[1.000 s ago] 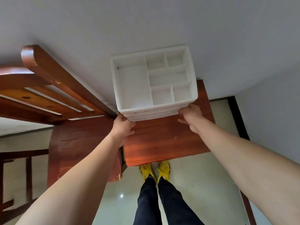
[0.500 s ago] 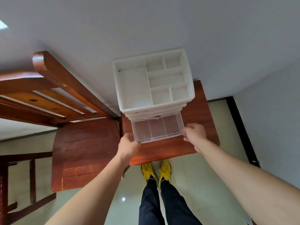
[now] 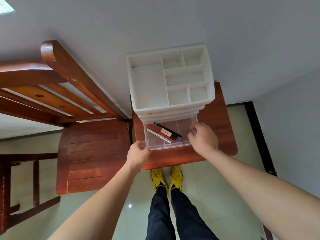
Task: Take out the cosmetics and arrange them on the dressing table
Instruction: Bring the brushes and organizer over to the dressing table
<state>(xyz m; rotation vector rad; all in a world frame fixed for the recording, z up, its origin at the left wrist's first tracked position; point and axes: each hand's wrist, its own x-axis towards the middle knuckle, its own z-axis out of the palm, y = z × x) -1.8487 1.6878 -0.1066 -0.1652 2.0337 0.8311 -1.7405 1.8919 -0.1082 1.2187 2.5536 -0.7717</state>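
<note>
A white multi-compartment organizer [image 3: 147, 84] stands on a small red-brown dressing table [image 3: 220, 127] against the wall. Its lowest clear drawer [image 3: 171, 146] is pulled out toward me. Inside lie a red pencil [image 3: 155, 129], a silver pen [image 3: 159, 135] and a beige tube with a black cap [image 3: 166, 132], all slanted across the left and middle sections. My left hand [image 3: 138, 155] grips the drawer's front left corner. Over the drawer's right end my right hand [image 3: 204, 139] hovers, its fingers loosely curled and holding nothing. The organizer's top compartments look empty.
A wooden chair [image 3: 93, 153] stands directly left of the table, its back leaning toward the wall. My legs and yellow shoes [image 3: 166, 179] are on the tiled floor just in front of the table. A grey wall with a dark baseboard [image 3: 258, 139] closes the right side.
The drawer went from shut to pulled well out, and the cosmetics inside came into view. My right hand left the drawer's front corner and moved over its right end.
</note>
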